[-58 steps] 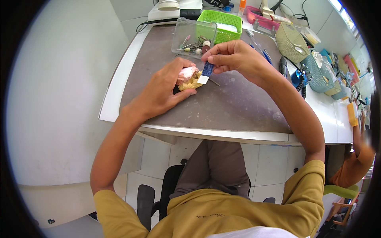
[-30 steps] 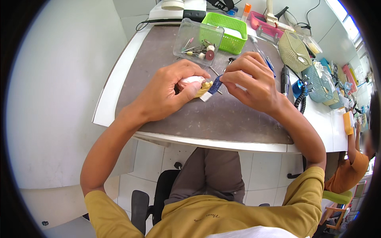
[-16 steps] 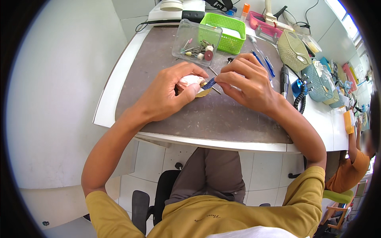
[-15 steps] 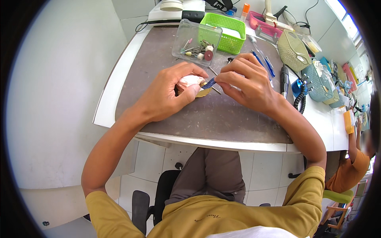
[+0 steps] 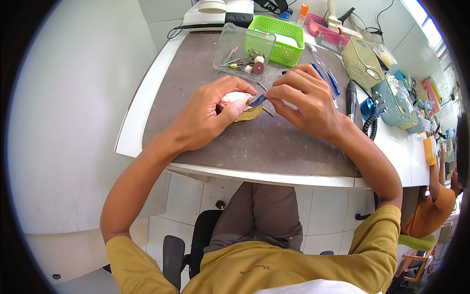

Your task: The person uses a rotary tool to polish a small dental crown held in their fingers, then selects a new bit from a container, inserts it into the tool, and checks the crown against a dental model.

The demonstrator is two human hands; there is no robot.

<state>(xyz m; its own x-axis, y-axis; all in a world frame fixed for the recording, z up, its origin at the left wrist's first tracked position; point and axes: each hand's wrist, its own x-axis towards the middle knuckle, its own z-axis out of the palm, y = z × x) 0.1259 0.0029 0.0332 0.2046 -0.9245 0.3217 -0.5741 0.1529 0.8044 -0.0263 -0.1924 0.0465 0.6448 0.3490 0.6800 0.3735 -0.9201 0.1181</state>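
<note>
My left hand (image 5: 211, 111) is closed around a pinkish-white plaster piece (image 5: 234, 99) that looks like a dental cast. Its thumb presses the near side and its fingers curl over the far side. Below the plaster piece shows a tan-yellow base (image 5: 250, 114), partly covered by the thumb. My right hand (image 5: 306, 100) pinches the right end of a thin dark-blue strip (image 5: 258, 101) between thumb and forefinger. The strip's left end reaches the plaster piece beside my left thumb; whether it goes between the parts cannot be made out.
Beyond my hands stands a clear box (image 5: 240, 46) with small rotary bits and polishing wheels, beside a green basket (image 5: 281, 56). A slim metal rod (image 5: 267, 111) lies by the strip. Blue-handled tools (image 5: 333, 82) and a black handpiece (image 5: 351, 100) lie right. Another person (image 5: 431, 210) sits far right.
The blue strip has shifted slightly and lies flatter against the plaster piece. More of the tan-yellow base shows below it. Both hands stay in nearly the same place.
</note>
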